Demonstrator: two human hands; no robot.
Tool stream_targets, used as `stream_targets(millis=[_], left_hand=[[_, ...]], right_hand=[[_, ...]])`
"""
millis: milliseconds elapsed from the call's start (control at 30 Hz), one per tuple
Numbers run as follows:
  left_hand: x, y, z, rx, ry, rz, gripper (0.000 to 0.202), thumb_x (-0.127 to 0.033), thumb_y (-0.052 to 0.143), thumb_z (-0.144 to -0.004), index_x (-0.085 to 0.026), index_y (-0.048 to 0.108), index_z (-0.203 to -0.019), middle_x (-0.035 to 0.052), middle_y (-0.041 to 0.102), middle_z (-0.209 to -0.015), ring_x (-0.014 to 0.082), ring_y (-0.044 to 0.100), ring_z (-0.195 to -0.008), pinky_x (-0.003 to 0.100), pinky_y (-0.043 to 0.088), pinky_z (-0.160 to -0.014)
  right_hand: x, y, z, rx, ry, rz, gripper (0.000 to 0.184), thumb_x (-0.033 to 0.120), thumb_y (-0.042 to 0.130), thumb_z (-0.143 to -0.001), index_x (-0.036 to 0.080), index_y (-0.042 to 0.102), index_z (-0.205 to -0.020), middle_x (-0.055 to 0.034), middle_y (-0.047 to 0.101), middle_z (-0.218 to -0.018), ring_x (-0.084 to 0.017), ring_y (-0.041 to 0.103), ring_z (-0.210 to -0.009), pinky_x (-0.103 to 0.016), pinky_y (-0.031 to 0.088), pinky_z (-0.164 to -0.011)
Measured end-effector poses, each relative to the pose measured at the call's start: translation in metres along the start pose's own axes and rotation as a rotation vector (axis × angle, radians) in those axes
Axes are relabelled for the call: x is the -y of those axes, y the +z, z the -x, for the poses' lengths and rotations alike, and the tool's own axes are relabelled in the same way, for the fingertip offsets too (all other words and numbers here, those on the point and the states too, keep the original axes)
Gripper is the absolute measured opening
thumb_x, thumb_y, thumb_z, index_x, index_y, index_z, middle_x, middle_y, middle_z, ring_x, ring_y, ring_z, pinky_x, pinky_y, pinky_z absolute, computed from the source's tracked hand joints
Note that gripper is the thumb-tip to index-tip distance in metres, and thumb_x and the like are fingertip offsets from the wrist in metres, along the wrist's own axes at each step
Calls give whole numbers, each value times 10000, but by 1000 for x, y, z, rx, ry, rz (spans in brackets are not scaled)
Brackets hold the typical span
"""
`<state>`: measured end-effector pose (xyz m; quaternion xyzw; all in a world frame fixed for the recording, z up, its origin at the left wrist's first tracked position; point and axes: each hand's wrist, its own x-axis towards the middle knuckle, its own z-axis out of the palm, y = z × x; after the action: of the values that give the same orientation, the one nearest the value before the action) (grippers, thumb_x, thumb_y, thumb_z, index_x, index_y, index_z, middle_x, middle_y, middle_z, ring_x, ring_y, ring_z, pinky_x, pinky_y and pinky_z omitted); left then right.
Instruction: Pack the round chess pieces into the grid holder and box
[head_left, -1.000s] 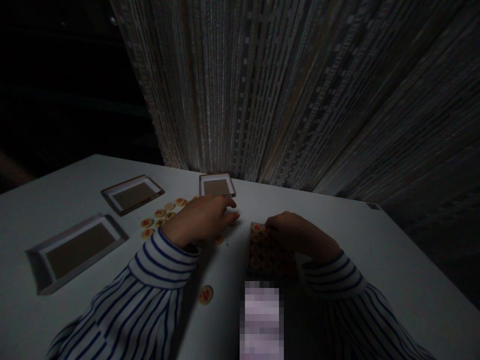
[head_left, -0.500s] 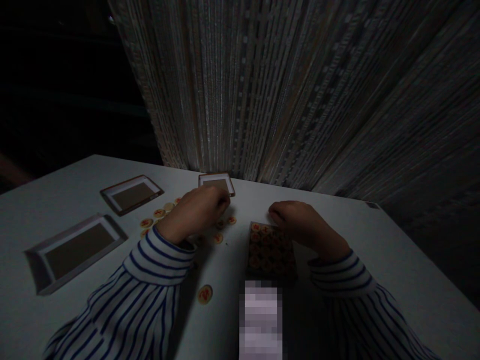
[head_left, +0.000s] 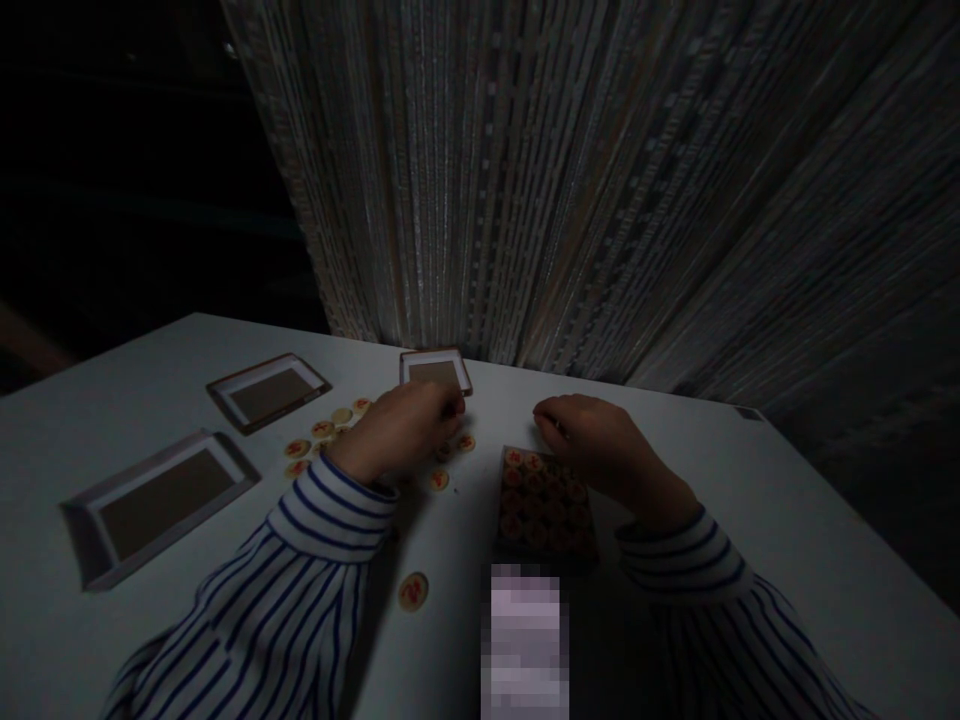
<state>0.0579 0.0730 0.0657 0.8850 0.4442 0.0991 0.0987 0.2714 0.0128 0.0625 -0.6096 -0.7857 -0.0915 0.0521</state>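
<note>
Fingers curled and closed, my left hand hovers over loose round Chinese chess pieces with red characters. What it pinches, if anything, is hidden. Two more chess pieces show just beside and below its fingers. My right hand is held above the far edge of a small box filled with rows of chess pieces. Its fingers are closed too, with their tips turned away from view. One chess piece lies apart near my left sleeve.
Two shallow open trays or lids, a larger one and a brown-rimmed one, lie at the left of the white table. Another small tray sits behind my left hand. A string curtain hangs along the table's far edge.
The view has shifted slightly. My right hand has edged a little left and up over the box. My left hand stays closed over the loose pieces.
</note>
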Motion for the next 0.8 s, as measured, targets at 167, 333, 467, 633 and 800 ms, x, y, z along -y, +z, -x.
stream_targets(millis=[167,333,467,633,800], left_hand=[[0,13,-4,59,-42,-147,198,-296,491,-767,-200,655,-825,77,676,-819,223,625,-794,283,422,-654],[-3,23,-8,66,5,-164,268,-384,492,-780,-186,668,-822,115,683,-833,260,627,-840,324,435,-701],[-6,31,-9,48,63,-190,290,-363,454,-802,-167,668,-802,136,684,-844,272,624,-842,343,437,-709],[-8,38,-10,43,88,-242,261,-291,453,-790,-143,668,-801,152,682,-808,285,629,-828,347,441,-681],[-9,42,-10,50,95,-263,272,-277,443,-792,-135,675,-802,163,681,-833,288,624,-850,356,441,-696]], right_hand=[[1,-1,0,4,5,0,262,241,381,-874,163,617,-958,-66,665,-924,-170,579,-877,-257,366,-749],[3,-1,0,12,5,-2,261,234,380,-874,162,620,-951,-67,669,-908,-172,582,-867,-259,367,-750],[3,0,1,1,-4,-7,257,242,382,-875,167,617,-947,-62,670,-911,-178,585,-866,-262,369,-745],[4,-1,1,11,0,-7,253,240,386,-876,162,614,-955,-68,669,-911,-174,583,-877,-259,365,-757],[4,0,0,0,-14,-11,250,235,385,-873,163,612,-952,-68,667,-903,-174,580,-864,-264,367,-742]])
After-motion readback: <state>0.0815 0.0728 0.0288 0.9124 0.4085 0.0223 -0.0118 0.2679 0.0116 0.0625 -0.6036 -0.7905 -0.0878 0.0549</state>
